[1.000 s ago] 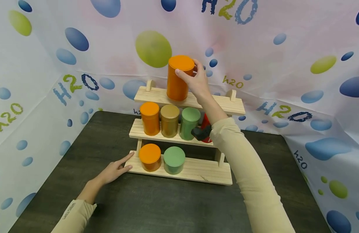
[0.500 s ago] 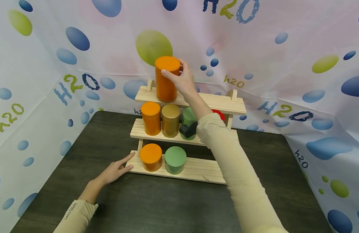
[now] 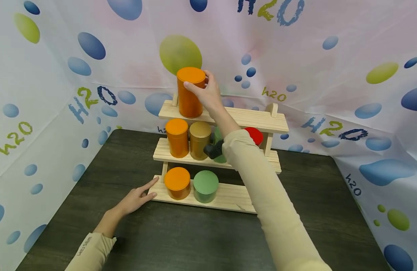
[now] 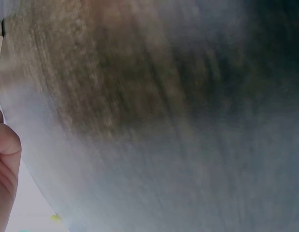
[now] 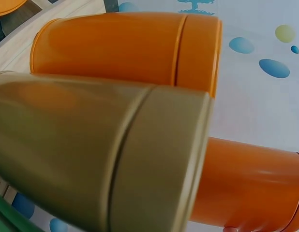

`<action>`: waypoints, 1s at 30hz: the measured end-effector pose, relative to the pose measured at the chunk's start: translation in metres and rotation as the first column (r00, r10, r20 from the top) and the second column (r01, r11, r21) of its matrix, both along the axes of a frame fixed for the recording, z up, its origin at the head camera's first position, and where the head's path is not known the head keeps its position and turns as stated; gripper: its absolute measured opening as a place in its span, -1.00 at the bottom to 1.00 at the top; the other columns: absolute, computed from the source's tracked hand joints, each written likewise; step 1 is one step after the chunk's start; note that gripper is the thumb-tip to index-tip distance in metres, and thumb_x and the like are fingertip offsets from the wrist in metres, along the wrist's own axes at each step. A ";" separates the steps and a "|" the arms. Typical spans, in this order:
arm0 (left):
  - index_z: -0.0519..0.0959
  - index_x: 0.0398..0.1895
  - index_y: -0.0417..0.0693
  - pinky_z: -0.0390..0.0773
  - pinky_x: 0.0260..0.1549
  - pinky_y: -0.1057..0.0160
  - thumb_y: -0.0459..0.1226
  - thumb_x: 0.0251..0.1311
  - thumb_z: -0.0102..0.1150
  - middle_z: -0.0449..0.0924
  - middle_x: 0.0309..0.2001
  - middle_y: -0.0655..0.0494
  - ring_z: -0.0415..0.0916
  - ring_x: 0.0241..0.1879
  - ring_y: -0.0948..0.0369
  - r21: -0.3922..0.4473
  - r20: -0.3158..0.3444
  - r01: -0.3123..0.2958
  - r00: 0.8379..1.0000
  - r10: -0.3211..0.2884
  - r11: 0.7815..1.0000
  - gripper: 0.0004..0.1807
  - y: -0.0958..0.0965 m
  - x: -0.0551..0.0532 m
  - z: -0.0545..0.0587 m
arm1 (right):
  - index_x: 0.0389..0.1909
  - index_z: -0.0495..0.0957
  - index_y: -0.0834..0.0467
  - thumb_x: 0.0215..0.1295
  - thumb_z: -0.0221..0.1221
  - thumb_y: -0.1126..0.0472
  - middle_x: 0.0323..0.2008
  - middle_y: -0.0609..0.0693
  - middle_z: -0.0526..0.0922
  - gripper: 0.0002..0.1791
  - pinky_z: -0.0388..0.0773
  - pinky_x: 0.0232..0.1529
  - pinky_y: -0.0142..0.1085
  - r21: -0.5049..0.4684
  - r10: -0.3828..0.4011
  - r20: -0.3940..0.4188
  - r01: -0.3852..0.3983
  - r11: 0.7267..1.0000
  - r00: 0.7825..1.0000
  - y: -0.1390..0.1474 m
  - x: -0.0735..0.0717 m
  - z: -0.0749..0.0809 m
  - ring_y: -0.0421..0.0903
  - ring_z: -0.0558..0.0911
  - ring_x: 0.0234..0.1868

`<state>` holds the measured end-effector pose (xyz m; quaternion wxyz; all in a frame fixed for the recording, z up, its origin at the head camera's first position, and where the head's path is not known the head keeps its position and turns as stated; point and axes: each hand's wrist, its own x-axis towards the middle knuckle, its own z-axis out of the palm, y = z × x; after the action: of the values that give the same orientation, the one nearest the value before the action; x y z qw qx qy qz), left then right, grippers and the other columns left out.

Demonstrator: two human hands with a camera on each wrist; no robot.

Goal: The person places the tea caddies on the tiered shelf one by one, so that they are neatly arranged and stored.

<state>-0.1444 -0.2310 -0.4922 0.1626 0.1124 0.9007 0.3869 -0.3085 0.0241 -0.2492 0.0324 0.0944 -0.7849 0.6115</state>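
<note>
My right hand (image 3: 208,94) grips a tall orange canister (image 3: 189,99) near its lid, thumb in front and fingers behind. The canister stands upright at the left part of the wooden rack's top shelf (image 3: 249,117), its base right at the board. The right wrist view shows this orange canister (image 5: 251,186) behind a gold canister (image 5: 91,145). My left hand (image 3: 134,199) touches the left end of the bottom shelf (image 3: 233,197), index finger stretched along it and thumb at its front corner. In the left wrist view, part of the left hand (image 4: 5,164) shows at the edge.
On the middle shelf stand an orange canister (image 3: 177,139), a gold one, a green one (image 3: 219,156) partly hidden by the right wrist's black camera (image 3: 213,149), and a red one (image 3: 254,136). Short orange (image 3: 177,184) and green (image 3: 206,187) tins sit below. The dark table (image 3: 181,237) meets patterned cloth walls.
My right hand has moved the tall orange canister leftward along the top shelf, mostly in the first half second. The red lid has come into fuller view. My left hand stays on the bottom shelf.
</note>
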 end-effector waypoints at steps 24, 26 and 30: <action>-0.04 0.43 0.23 0.14 -0.70 0.34 0.04 0.29 -0.09 0.12 -0.79 0.30 -0.01 -0.78 0.36 0.008 -0.040 0.026 0.999 -0.025 1.000 -0.31 0.000 0.000 -0.002 | 0.34 0.05 0.01 0.15 0.22 0.00 0.17 -0.03 0.31 -0.21 0.29 0.10 -0.33 -0.001 0.028 0.035 -0.028 1.000 0.999 -0.011 -0.004 0.001 -0.15 0.36 0.10; -0.06 0.43 0.26 0.14 -0.70 0.32 0.04 0.29 -0.09 0.12 -0.78 0.30 -0.01 -0.78 0.36 0.007 -0.041 0.029 0.999 -0.029 1.000 -0.31 0.000 0.001 -0.002 | 0.35 0.03 0.01 0.16 0.21 0.00 0.18 -0.03 0.30 -0.20 0.28 0.12 -0.32 -0.005 0.037 0.041 -0.037 0.999 0.998 -0.011 -0.004 0.001 -0.14 0.35 0.12; -0.03 0.43 0.19 0.15 -0.67 0.34 0.07 0.27 -0.08 0.13 -0.78 0.26 0.00 -0.77 0.34 -0.009 0.000 -0.002 1.000 0.002 1.000 -0.29 -0.001 0.000 -0.001 | 0.39 -0.03 0.01 0.18 0.19 0.00 0.24 -0.01 0.23 -0.16 0.22 0.19 -0.30 -0.014 0.053 0.055 -0.052 0.999 0.997 -0.006 -0.004 -0.001 -0.12 0.27 0.23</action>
<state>-0.1443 -0.2315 -0.4936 0.1626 0.1108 0.9025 0.3832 -0.3126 0.0176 -0.2497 -0.0047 0.0979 -0.7790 0.6193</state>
